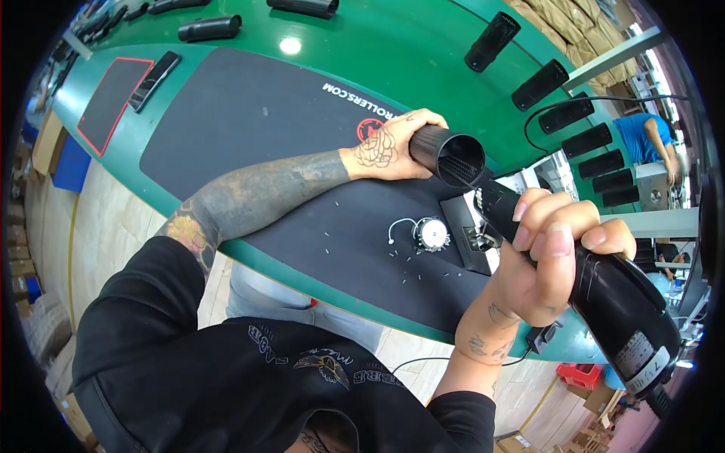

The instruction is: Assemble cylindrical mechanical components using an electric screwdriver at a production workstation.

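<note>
My left hand (381, 151) is closed around a black perforated tube (432, 145), its open end tilted toward me and to the right. My right hand (550, 245) grips a black corded electric screwdriver (615, 291); its front end points at the tube's near rim. Whether its tip touches the tube is hidden. Below the tube, a small round silver part (432, 234) with a white wire and plug lies on the dark mat (302, 219). Several tiny screws (404, 275) are scattered around it. A metal box (462, 234) stands just behind the screwdriver's front end.
Several black tubes (540, 84) lie along the green bench's (362, 45) far and right sides. At the left are a phone (155, 81) and a red-edged pad (115, 102). A black cable (532, 124) loops at the right, where a person in blue (642, 140) works.
</note>
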{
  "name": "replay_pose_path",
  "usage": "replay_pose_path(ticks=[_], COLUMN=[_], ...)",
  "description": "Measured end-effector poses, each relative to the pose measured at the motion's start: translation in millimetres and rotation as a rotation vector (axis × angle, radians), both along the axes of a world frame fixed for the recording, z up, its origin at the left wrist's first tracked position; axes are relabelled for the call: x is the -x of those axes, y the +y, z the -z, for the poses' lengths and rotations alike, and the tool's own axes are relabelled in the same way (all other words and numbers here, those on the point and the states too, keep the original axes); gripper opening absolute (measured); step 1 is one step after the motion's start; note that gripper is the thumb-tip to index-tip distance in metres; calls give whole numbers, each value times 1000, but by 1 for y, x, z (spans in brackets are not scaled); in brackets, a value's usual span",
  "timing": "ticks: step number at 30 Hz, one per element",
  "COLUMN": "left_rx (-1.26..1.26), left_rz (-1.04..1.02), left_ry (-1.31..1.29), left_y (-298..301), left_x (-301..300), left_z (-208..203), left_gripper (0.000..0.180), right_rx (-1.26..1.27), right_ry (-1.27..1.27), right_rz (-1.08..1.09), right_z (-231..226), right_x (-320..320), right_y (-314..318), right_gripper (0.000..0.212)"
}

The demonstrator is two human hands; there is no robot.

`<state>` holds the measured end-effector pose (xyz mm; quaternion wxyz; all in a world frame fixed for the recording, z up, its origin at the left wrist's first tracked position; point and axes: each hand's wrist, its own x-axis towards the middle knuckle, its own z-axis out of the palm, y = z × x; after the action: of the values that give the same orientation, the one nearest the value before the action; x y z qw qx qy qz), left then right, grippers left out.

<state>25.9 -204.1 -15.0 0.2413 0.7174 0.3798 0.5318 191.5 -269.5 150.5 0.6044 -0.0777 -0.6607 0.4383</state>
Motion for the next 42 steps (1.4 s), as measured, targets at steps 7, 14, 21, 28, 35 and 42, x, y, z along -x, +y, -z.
replay_pose_path(ticks=[7, 14, 21, 28, 35, 42], left_rx=[-45, 132, -97, -242, -226, -167], left_rz=[20, 51, 21, -89, -57, 5], left_ry=[32, -129, -29, 50, 12, 3], left_y=[1, 1, 0, 1, -1, -2], left_x=[-6, -5, -2, 0, -1, 1], left_z=[-1, 8, 3, -2, -3, -1], left_gripper=[61, 64, 67, 58, 53, 57], right_rx=[24, -227, 69, 222, -4, -65], right_ry=[63, 313, -238, 57, 467, 122], right_rz=[117, 417, 176, -213, -66, -2], right_z=[-12, -60, -55, -56, -55, -26], right_x=[-4, -60, -64, -71, -70, -18], right_y=[-9, -46, -29, -28, -47, -28], right_gripper=[31, 12, 27, 29, 21, 28])
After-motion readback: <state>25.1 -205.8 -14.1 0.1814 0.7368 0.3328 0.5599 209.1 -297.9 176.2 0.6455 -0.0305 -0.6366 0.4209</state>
